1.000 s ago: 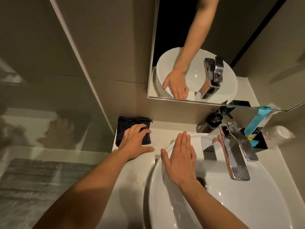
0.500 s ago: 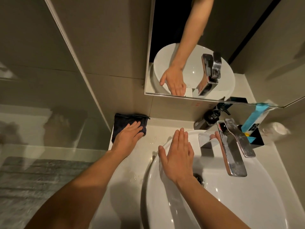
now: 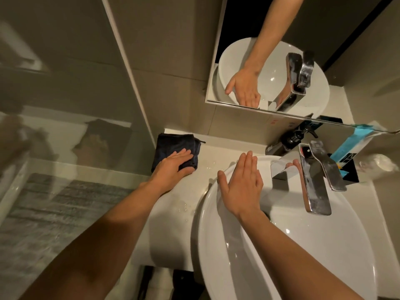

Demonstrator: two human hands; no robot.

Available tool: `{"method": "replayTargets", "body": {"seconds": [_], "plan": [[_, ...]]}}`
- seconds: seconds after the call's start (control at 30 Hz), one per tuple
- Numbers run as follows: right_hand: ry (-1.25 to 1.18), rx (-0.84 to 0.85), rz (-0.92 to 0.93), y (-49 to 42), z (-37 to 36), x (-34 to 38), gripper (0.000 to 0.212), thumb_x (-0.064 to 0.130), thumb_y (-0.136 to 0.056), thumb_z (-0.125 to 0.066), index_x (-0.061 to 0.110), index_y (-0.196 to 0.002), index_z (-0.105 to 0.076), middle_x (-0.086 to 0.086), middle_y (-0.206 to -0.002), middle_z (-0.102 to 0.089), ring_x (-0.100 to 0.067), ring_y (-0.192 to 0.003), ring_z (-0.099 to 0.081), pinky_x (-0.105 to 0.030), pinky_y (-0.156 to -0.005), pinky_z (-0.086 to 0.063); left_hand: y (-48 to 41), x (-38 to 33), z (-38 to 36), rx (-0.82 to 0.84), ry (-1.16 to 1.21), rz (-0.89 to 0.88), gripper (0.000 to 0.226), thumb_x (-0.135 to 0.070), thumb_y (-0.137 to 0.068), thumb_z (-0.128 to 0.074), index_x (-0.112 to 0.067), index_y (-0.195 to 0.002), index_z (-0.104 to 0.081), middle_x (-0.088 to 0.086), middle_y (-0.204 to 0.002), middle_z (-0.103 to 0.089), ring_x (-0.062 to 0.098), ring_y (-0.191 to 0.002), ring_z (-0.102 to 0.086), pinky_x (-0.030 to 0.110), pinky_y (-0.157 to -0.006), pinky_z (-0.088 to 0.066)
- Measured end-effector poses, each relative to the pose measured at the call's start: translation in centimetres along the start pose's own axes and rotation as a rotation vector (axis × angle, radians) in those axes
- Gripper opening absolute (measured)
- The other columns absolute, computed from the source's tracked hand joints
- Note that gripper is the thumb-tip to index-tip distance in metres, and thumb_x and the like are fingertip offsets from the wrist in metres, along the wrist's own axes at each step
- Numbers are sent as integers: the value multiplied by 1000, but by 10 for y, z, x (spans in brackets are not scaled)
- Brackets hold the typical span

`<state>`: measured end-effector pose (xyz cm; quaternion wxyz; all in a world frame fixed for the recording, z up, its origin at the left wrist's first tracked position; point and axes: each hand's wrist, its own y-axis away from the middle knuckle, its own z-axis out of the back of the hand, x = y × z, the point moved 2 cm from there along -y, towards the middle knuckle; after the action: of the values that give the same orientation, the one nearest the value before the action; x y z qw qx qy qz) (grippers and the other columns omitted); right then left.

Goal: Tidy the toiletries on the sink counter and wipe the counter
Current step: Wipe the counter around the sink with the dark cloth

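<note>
A dark folded cloth (image 3: 173, 146) lies in the back left corner of the white counter (image 3: 171, 217). My left hand (image 3: 172, 167) presses flat on the near part of the cloth, fingers together. My right hand (image 3: 243, 185) rests flat and open on the back left rim of the white basin (image 3: 303, 256), holding nothing. Water drops (image 3: 183, 207) sit on the counter between the cloth and the basin. Behind the basin stand a dark pump bottle (image 3: 287, 141) and a black holder (image 3: 348, 167) with a blue and white tube (image 3: 355, 141).
A chrome faucet (image 3: 313, 180) reaches over the basin from the back. A mirror (image 3: 281, 50) hangs on the wall above it. A glass shower panel (image 3: 65, 126) stands left of the counter, with a grey mat (image 3: 54, 213) on the floor beyond. A pale object (image 3: 381, 163) sits at far right.
My left hand has slid the cloth back and to the left, into the counter's corner. The right hand has stayed on the basin rim. The camera has shifted slightly.
</note>
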<state>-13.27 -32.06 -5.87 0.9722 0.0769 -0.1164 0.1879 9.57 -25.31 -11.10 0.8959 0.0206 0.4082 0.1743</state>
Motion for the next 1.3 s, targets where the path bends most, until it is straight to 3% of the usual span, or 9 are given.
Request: {"method": "replayTargets", "body": {"seconds": [0.07, 0.23, 0.43, 0.57, 0.67, 0.8, 0.9, 1.2, 1.3], "plan": [[2, 0, 2, 0, 0, -1, 88, 67, -97, -15, 10, -162, 1, -7, -172, 9, -20, -158, 11, -40, -125, 1, 6, 2, -1, 31, -38, -7, 59, -32, -97, -68, -21, -151, -48, -4, -162, -39, 14, -154, -26, 36, -128, -19], [-6, 7, 10, -2, -1, -3, 90, 71, -96, -11, 11, -162, 2, -7, -172, 9, -22, -158, 10, -41, -125, 0, 27, 5, -9, -58, -56, -18, 43, -30, -105, -55, -20, -146, -54, -7, -158, -44, 10, -152, -31, 31, -128, -19], [-26, 28, 25, -2, -2, -6, 96, 74, -93, -16, 9, -162, 1, -8, -172, 8, -21, -158, 11, -45, -126, -4, 69, 14, -16, -80, -9, 28, 42, -34, -105, -53, -21, -145, -56, -5, -156, -49, 10, -149, -36, 34, -127, -23], [-23, 73, 58, -3, 2, -8, 111, 84, -86, -25, 9, -162, 6, -9, -171, 11, -22, -157, 12, -45, -125, -1, 104, 18, -24, -109, -7, 27, 41, -36, -105, -53, -23, -143, -58, -7, -153, -51, 6, -147, -38, 26, -126, -21], [-20, 102, 75, -3, 3, -10, 120, 90, -81, -27, 8, -161, 9, -9, -171, 14, -22, -157, 14, -46, -125, 0, 128, 22, -30, -122, -12, 80, 43, -41, -104, -51, -28, -144, -57, -9, -155, -49, 7, -148, -38, 29, -126, -23], [-24, 122, 85, -3, 3, -14, 128, 96, -75, -28, 7, -160, 10, -10, -170, 15, -22, -157, 17, -45, -125, 2, 162, 21, -37, -176, -10, 53, 45, -45, -102, -47, -26, -140, -61, -14, -150, -50, -12, -139, -32, 12, -121, -17], [-18, 125, 88, -3, 3, -14, 131, 98, -73, -26, 7, -160, 9, -11, -170, 14, -23, -157, 17, -45, -125, 2, 184, 17, -42, -198, 3, 60, 46, -42, -101, -48, -21, -140, -61, -7, -149, -54, -6, -139, -37, 22, -123, -22], [-12, 134, 82, 1, 9, -11, 131, 97, -73, -25, 6, -161, 8, -11, -171, 12, -23, -157, 14, -45, -125, 1, 248, 9, -55, -216, 20, 128, 39, -32, -105, -52, -25, -143, -58, -11, -149, -51, -8, -138, -35, 4, -115, -14], [-11, 137, 85, 1, 10, -11, 131, 97, -73, -24, 6, -161, 8, -11, -171, 12, -23, -157, 14, -45, -125, 0, 268, 0, -58, -207, 28, 219, 38, -28, -105, -52, -26, -143, -58, -12, -147, -50, 1, -137, -36, 19, -118, -25]]}}
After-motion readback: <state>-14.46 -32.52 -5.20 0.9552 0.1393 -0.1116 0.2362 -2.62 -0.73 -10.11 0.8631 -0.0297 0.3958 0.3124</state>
